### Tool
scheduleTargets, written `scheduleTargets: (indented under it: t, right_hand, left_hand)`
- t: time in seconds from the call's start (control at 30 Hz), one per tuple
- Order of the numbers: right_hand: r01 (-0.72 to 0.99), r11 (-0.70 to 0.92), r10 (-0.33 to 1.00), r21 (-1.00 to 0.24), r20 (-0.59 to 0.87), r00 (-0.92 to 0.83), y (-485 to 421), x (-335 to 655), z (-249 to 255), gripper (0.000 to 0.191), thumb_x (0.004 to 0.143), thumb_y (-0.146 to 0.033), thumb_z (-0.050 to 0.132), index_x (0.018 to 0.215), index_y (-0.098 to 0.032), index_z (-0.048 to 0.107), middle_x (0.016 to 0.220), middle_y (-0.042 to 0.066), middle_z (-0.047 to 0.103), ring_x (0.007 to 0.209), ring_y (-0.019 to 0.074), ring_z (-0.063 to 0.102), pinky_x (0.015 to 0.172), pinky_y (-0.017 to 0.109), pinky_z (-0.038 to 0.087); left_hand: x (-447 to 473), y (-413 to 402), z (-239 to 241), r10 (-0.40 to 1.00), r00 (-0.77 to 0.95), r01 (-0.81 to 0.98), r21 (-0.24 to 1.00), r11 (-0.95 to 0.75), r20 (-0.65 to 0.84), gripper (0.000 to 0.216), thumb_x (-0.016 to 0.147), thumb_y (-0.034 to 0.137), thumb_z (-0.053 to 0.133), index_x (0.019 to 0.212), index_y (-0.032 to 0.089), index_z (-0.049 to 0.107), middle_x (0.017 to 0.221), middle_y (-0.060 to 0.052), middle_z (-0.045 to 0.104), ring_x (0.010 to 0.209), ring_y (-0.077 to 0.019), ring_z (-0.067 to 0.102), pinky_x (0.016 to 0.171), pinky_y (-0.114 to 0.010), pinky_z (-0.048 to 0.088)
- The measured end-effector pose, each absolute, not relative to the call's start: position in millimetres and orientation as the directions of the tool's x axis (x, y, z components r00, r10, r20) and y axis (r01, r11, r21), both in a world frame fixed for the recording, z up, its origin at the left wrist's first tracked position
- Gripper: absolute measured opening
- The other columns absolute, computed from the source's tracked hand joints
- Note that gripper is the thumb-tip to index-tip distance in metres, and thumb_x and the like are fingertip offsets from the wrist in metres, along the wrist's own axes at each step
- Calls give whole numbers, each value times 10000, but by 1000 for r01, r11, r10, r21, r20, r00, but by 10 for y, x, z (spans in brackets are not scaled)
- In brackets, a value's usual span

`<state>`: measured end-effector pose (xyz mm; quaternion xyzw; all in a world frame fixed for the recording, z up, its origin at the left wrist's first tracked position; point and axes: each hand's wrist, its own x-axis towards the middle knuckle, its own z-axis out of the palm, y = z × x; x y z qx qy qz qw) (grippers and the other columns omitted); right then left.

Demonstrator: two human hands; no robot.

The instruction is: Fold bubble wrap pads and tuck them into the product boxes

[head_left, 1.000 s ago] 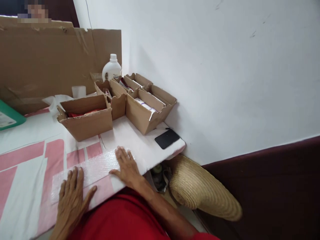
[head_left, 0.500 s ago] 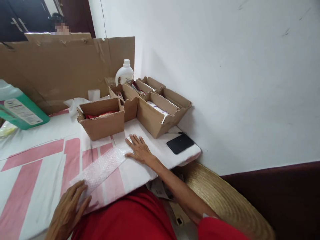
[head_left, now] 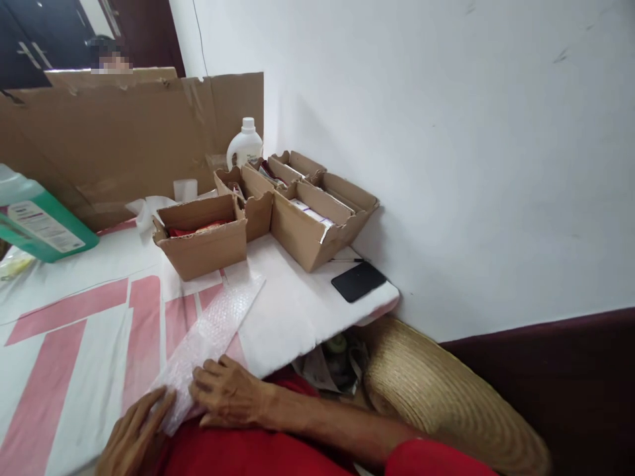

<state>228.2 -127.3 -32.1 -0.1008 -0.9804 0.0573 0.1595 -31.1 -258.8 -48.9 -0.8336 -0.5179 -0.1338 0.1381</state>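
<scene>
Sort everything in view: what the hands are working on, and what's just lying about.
In hand:
- bubble wrap strip, its near end touched by the left hand and right hand

Lying about:
- cardboard boxes
- black phone
- white bottle
- green jug
- straw hat, below the table

Front box (head_left: 201, 246) sits on the table (head_left: 74, 344). Before the box: bubble wrap strip (head_left: 218, 324), running to the table's near edge, with 2 hands on its near end, left hand (head_left: 131, 436) and right hand (head_left: 228, 395). Right of the box – more boxes (head_left: 307, 231), phone (head_left: 358, 281) further right. Behind – bottle (head_left: 245, 142), cardboard sheet (head_left: 124, 139). Left: jug (head_left: 40, 221). Below-right, off the table: hat (head_left: 446, 403).
</scene>
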Motion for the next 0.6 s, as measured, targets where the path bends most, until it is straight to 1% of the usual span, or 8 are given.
scheduleTargets:
  t: [0.1, 0.2, 0.27, 0.3, 0.37, 0.43, 0.5, 0.6]
  right_hand:
    - [179, 975, 214, -134, 335, -917, -1292, 2267, -369, 296, 1028, -451, 534, 1024, -162, 596, 1014, 61, 650, 940, 220, 571, 716, 351, 433]
    - [140, 983, 176, -120, 387, -905, -1264, 2256, -422, 197, 1022, -318, 540, 886, -188, 600, 890, 29, 647, 838, 195, 578, 658, 327, 405]
    - [148, 969, 218, -199, 404, -888, -1285, 2262, -430, 200, 991, -297, 571, 819, -200, 598, 823, 18, 648, 760, 178, 576, 634, 310, 402]
    - [159, 941, 279, -299, 416, -866, -1304, 2275, -415, 202, 981, -303, 583, 807, -201, 601, 809, 14, 651, 734, 166, 577, 631, 297, 410]
    - [166, 788, 479, -592, 422, -770, -1336, 2330, -347, 223, 979, -336, 587, 804, -200, 613, 802, 4, 651, 709, 138, 582, 633, 261, 428]
    - [133, 506, 720, -852, 333, -609, -1325, 2422, -245, 275, 981, -368, 585, 767, -197, 607, 770, -14, 624, 686, 117, 570, 626, 229, 425]
    - [95, 225, 888, -970, 164, -430, -1248, 2536, -153, 330, 963, -395, 599, 700, -197, 570, 705, -35, 569, 639, 108, 529, 595, 221, 398]
    - [92, 6, 971, -996, -17, -240, -1045, 2696, -98, 360, 931, -411, 612, 653, -199, 526, 623, -53, 513, 586, 104, 482, 565, 219, 367]
  left_hand:
    - [-376, -2628, -494, 805, 469, 876, -79, -475, 364, 403, 954, 262, 500, 1342, 237, 605, 1191, -69, 728, 1058, -175, 692, 877, -250, 536]
    - [-286, -2563, -342, 777, 445, 870, -9, -492, 445, 341, 941, 248, 539, 1265, 264, 644, 1085, -36, 749, 981, -164, 703, 844, -249, 535]
    - [-131, -2476, -131, 778, 371, 880, 76, -469, 508, 355, 927, 229, 572, 1270, 292, 638, 1048, -25, 740, 954, -169, 696, 824, -271, 537]
    - [-32, -2424, -1, 787, 320, 889, 121, -442, 528, 379, 922, 221, 584, 1289, 306, 627, 1056, -26, 731, 962, -179, 689, 832, -293, 537]
    - [182, -2308, 277, 799, 196, 911, 195, -362, 569, 446, 925, 215, 597, 1357, 325, 587, 1120, -43, 704, 1016, -215, 672, 901, -366, 527]
    - [381, -2178, 512, 782, 47, 939, 240, -247, 621, 543, 918, 221, 626, 1440, 333, 525, 1254, -69, 661, 1117, -264, 641, 1001, -462, 495]
    - [540, -2037, 638, 730, -33, 943, 263, -203, 682, 608, 906, 200, 647, 1476, 340, 490, 1308, -76, 633, 1158, -283, 622, 1032, -499, 480]
    - [721, -1814, 574, 728, 37, 920, 261, -293, 685, 591, 902, 159, 640, 1452, 334, 511, 1273, -78, 640, 1140, -269, 628, 1005, -471, 493]
